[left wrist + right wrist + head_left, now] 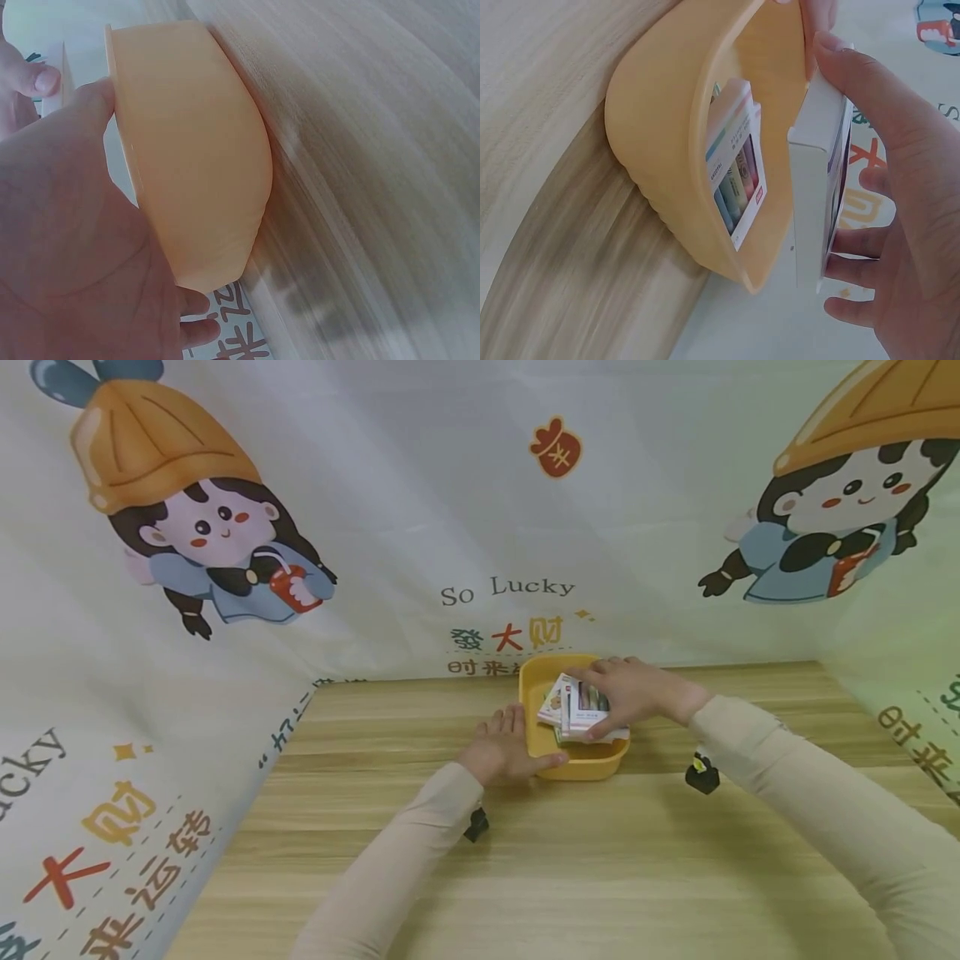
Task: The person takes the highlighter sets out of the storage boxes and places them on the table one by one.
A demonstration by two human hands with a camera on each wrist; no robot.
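Observation:
A yellow plastic basket (588, 769) stands on the wooden table by the back wall. Over its right part, my right hand (637, 689) holds a thin white box (814, 180) on edge between thumb and fingers. Inside the basket lies another white box (735, 180), its window showing a row of coloured sticks; their exact kind is unclear. My left hand (504, 747) rests against the basket's near left corner, fingers extended along the left side and thumb over the front rim. The left wrist view shows that thumb touching the rim beside the basket's smooth outer wall (195, 150).
A printed cloth (390, 527) with cartoon figures and lettering forms the back and side walls around the wooden table (570, 868). Small black pieces (702, 775) show beside both forearms.

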